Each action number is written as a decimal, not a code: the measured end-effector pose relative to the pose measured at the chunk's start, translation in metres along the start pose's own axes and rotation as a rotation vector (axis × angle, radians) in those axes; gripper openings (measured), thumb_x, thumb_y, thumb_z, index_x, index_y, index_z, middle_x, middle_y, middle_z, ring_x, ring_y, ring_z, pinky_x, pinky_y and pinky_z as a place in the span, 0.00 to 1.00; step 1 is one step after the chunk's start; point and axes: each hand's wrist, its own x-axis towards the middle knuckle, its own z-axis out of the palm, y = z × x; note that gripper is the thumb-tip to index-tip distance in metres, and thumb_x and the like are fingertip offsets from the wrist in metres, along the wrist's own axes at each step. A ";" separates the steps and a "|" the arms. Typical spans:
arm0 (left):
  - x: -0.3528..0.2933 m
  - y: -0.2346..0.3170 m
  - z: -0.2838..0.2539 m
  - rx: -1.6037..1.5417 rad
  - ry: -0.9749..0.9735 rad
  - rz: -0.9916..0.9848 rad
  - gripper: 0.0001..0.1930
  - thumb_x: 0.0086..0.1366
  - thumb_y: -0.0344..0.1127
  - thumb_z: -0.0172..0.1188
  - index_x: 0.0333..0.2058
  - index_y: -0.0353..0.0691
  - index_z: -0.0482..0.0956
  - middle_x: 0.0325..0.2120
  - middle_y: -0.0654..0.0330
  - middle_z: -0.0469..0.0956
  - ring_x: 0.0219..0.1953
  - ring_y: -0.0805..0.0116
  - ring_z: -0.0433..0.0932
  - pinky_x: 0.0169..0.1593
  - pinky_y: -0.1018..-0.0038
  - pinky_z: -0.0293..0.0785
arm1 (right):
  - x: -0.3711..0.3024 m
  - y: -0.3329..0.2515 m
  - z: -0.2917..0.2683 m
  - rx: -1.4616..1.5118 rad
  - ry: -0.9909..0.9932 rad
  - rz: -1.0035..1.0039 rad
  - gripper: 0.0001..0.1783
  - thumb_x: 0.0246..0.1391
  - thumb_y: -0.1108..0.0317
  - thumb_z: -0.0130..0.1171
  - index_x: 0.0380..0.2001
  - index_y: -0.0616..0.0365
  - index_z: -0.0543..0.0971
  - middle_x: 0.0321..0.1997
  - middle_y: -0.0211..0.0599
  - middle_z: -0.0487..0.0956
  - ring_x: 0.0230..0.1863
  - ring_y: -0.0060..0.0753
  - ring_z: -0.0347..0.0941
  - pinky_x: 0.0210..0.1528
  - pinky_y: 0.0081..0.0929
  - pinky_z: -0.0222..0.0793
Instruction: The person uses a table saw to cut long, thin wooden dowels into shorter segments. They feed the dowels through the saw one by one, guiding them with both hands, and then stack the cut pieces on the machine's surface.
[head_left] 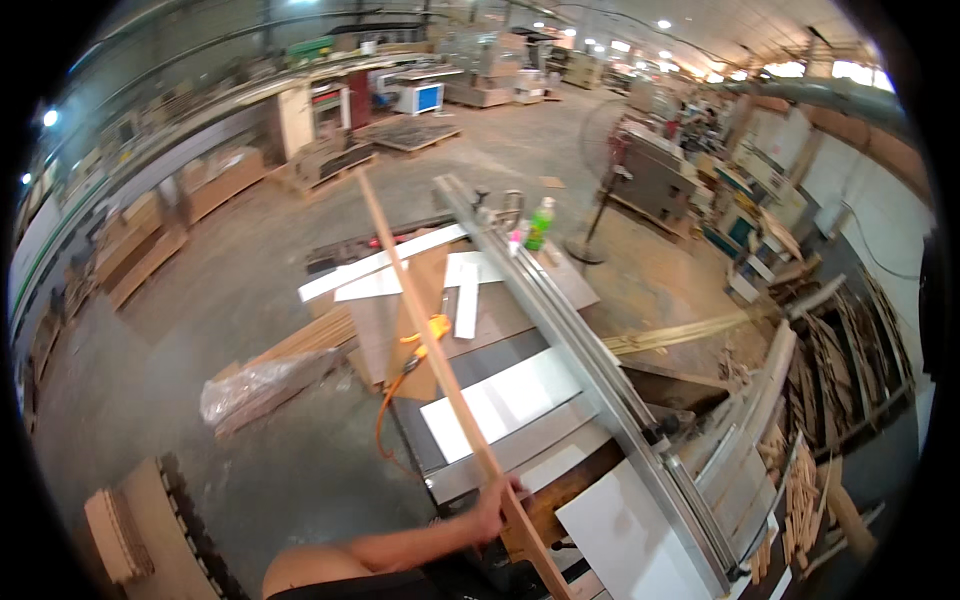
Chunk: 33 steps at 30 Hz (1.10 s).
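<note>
- in the head view, we see our left hand [492, 508] clamped around a long wooden strip [440, 360], near its lower end.
- the strip slants from the lower middle up and to the left, passing over the worktable, its far end out beyond the table's edge.
- we cannot tell the state of our right hand, which does not show.
- beneath the strip we have a wide white panel [505, 392], glossy with reflected light, lying flat.
- further up, a yellow tool [438, 326] sits just beside the strip; an orange hose [379, 420] hangs in a curve on the left.
- near that tool lies a narrow white piece [467, 300].
- to the right of our hand, a larger white panel [635, 530] lies next to a long metal rail [560, 325].
- by the rail's upper part stands a green bottle [540, 225].
- on the floor to our left rests a plastic-wrapped bundle [265, 390].
- at our far right we have a heap of thin wooden sticks [800, 510].
</note>
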 end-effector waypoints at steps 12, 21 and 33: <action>0.138 0.248 -0.049 -0.348 -0.083 0.328 0.14 0.68 0.50 0.60 0.28 0.49 0.74 0.22 0.67 0.76 0.25 0.71 0.77 0.31 0.71 0.80 | -0.006 0.018 -0.069 -0.553 0.039 0.328 0.15 0.47 0.65 0.65 0.40 0.53 0.82 0.40 0.55 0.81 0.48 0.56 0.77 0.60 0.56 0.66; 0.117 0.280 -0.008 -0.216 0.074 0.432 0.14 0.69 0.46 0.59 0.26 0.52 0.69 0.15 0.74 0.66 0.16 0.78 0.65 0.23 0.80 0.67 | -0.016 0.091 -0.107 -0.853 0.406 0.534 0.25 0.56 0.66 0.59 0.58 0.56 0.77 0.60 0.48 0.77 0.64 0.53 0.67 0.70 0.57 0.55; -0.008 0.404 0.112 -0.622 -0.789 0.665 0.12 0.70 0.36 0.56 0.25 0.44 0.73 0.16 0.74 0.70 0.17 0.84 0.67 0.23 0.85 0.70 | 0.039 0.073 -0.127 -0.436 1.148 0.325 0.37 0.63 0.67 0.59 0.72 0.62 0.58 0.75 0.52 0.60 0.75 0.55 0.56 0.73 0.52 0.54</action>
